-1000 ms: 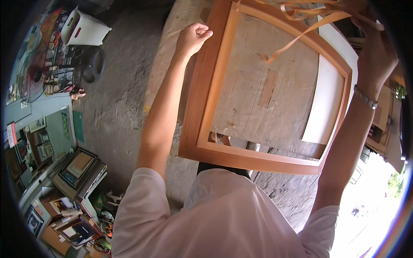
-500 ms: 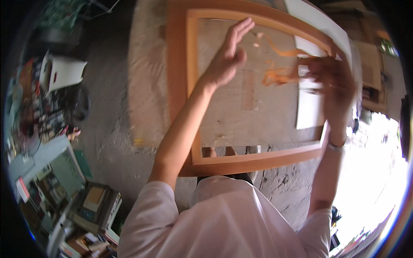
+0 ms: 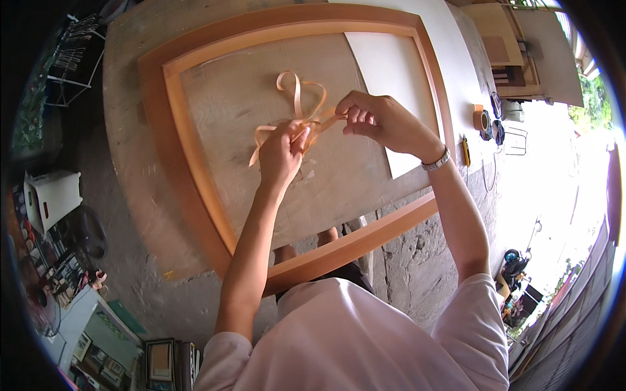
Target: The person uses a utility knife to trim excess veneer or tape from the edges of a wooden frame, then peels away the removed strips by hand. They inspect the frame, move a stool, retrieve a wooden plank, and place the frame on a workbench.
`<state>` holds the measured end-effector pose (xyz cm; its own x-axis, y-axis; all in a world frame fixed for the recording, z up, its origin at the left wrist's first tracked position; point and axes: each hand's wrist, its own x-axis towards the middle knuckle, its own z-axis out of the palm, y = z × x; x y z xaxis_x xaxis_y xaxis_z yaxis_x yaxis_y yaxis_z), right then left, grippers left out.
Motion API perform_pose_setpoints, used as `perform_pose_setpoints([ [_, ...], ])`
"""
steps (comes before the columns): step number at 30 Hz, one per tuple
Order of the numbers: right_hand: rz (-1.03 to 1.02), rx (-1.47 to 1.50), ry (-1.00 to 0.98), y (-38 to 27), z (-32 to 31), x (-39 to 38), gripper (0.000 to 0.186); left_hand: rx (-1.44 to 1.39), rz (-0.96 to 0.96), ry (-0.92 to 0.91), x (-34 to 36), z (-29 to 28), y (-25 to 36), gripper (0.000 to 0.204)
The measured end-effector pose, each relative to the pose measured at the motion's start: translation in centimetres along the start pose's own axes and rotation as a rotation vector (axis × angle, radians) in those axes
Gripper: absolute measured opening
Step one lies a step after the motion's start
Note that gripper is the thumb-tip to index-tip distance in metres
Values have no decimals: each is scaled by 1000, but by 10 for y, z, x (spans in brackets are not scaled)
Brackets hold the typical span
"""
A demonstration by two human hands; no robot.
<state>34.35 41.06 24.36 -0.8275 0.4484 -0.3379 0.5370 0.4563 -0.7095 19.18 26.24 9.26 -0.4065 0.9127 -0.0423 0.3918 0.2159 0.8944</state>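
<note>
1. The left arm is stretched forward, and the left hand point(image 3: 282, 153) is held over the opening of the wooden frame point(image 3: 171, 137).
2. The right arm is bent at the elbow, with the right hand point(image 3: 385, 120) turned leftward.
3. Both hands are closed: the thin orange strip point(image 3: 297, 98) is gripped in the left and pinched by the right fingertips.
4. The looped strip is held over the table point(image 3: 339, 186), left of the white sheet point(image 3: 391, 78).

Frame point(image 3: 378, 233) sits on the table point(image 3: 127, 98), sheet point(image 3: 391, 72) under its right side, strips point(image 3: 297, 98) over its middle, tape roll point(image 3: 479, 120) right of it, bin point(image 3: 57, 199) way left.
</note>
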Motion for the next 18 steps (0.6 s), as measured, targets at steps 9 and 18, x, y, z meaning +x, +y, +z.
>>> perform_pose_setpoints([
  [9, -120, -41, -342, 83, -56, 14, 41, 248, 192, 53, 34, 140, -4, 66],
  [18, 96, -83, 394, 358, -260, 87, 26, 599, 234, 76, 31, 175, -26, 52],
])
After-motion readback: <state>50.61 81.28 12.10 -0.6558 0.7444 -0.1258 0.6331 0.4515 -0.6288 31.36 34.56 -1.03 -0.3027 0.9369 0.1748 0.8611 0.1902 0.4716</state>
